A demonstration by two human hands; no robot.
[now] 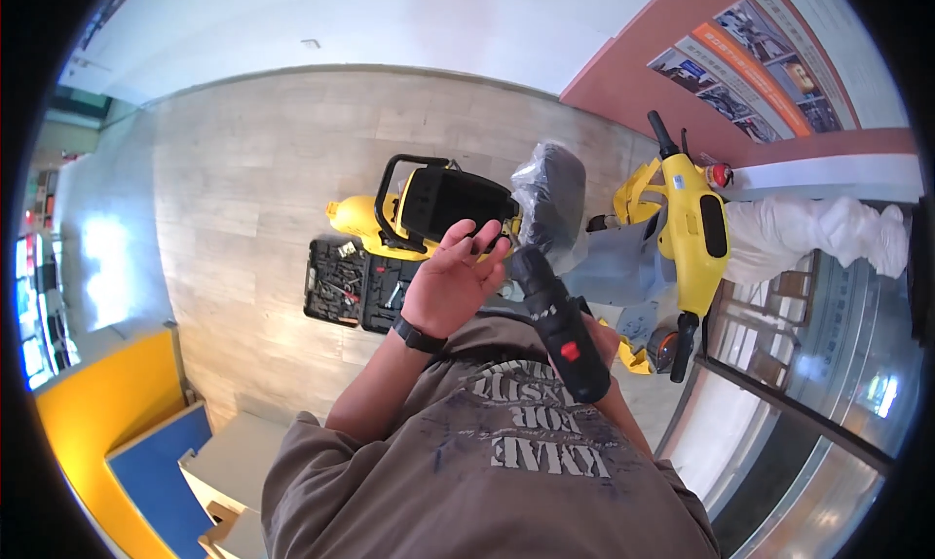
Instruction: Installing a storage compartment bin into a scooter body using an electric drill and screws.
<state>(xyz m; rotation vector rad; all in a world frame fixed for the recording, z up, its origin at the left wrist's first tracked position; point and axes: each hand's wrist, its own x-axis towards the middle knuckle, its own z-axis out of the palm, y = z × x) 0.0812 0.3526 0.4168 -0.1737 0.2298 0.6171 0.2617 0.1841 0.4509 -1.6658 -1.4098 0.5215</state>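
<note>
My right hand (604, 338) is wrapped round a black cordless drill (560, 323) with a red button, held in front of my chest. The drill hides most of that hand's fingers. Its narrow end points up and left, close to my left hand (456, 279). My left hand is raised, fingers apart and slightly bent, with nothing visible in it. Below both hands stands a yellow scooter, its rear part (355, 215) with a black carrying rail (386, 201) and a dark panel (453, 205). A black seat in clear plastic (555, 199) sits beside that panel.
An open black tool case (334, 284) with assorted tools lies on the wooden floor (234, 218). The scooter's yellow handlebar section (696, 230) is at the right, near a red fire extinguisher (719, 174) and white plastic wrapping (808, 233). Yellow and blue panels (161, 476) stand lower left.
</note>
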